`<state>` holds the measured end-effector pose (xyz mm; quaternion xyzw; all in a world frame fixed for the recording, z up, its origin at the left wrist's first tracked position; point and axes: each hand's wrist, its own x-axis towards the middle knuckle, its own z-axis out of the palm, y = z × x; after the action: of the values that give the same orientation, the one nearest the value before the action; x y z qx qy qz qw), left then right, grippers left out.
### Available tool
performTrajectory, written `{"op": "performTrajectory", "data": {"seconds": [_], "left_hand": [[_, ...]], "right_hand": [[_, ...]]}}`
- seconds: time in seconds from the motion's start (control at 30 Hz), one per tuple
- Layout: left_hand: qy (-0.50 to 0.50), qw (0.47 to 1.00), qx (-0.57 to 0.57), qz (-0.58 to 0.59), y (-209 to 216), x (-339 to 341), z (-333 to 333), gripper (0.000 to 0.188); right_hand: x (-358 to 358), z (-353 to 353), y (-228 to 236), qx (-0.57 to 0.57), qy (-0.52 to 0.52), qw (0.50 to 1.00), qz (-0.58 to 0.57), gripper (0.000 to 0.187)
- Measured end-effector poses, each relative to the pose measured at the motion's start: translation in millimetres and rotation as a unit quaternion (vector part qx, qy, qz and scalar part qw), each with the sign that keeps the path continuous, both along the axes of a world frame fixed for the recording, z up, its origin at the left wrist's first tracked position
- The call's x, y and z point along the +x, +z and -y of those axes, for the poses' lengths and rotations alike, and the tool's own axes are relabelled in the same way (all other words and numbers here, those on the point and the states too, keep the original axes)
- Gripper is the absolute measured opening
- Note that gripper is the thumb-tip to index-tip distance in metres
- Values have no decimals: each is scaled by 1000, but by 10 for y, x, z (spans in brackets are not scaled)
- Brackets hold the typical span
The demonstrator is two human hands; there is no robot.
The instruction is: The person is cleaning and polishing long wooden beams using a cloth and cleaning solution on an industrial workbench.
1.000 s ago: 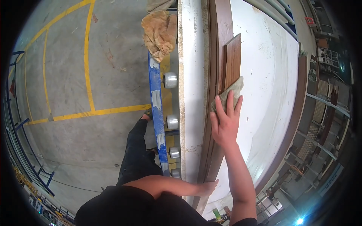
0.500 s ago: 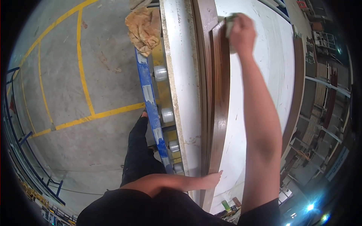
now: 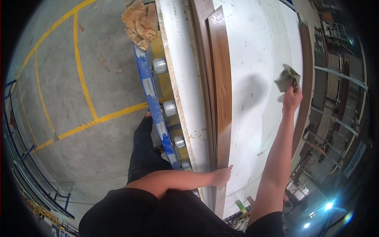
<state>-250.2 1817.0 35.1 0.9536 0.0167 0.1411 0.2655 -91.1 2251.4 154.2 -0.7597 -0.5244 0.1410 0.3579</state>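
Away from the far end of the brown board (image 3: 222, 79), the right hand (image 3: 292, 98) has swung out to the right since half a second ago, and it took the green-grey cloth (image 3: 287, 77) with it. On the right, a long blue sign (image 3: 354, 158) has marks too small to read.

Now the right arm reaches far forward, almost straight. The right hand pinches the bunched cloth between its thumb and fingers, near the right side of the white top (image 3: 260, 43). I cannot tell if the cloth touches it.

Bent at the elbow, the left arm goes across in front of the body. The left hand (image 3: 222, 175) lies over the near part of the brown board, with its fingers close together. I cannot tell if they squeeze it.

The brown board lies lengthwise on the white top, beside some thin brown strips (image 3: 200, 29). To the left, an orange rag (image 3: 141, 25) hangs at a blue rail (image 3: 152, 94).
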Motion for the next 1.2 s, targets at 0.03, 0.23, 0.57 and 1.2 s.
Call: {"op": "performTrajectory", "data": {"seconds": [0.03,0.23,0.57,1.2], "left_hand": [[8,1000,12,12,7,-13,-11,23],[-21,1000,-1,-7,100,-76,-159,25],[-56,997,32,-44,116,-31,-78,26],[43,605,-785,127,88,25,-146,34]], "right_hand": [[-8,76,-3,-11,14,999,-44,29],[-849,524,13,-69,25,997,-28,34],[-2681,622,-499,-139,295,896,301,69],[-2027,1942,-294,-127,320,910,231,72]]}}
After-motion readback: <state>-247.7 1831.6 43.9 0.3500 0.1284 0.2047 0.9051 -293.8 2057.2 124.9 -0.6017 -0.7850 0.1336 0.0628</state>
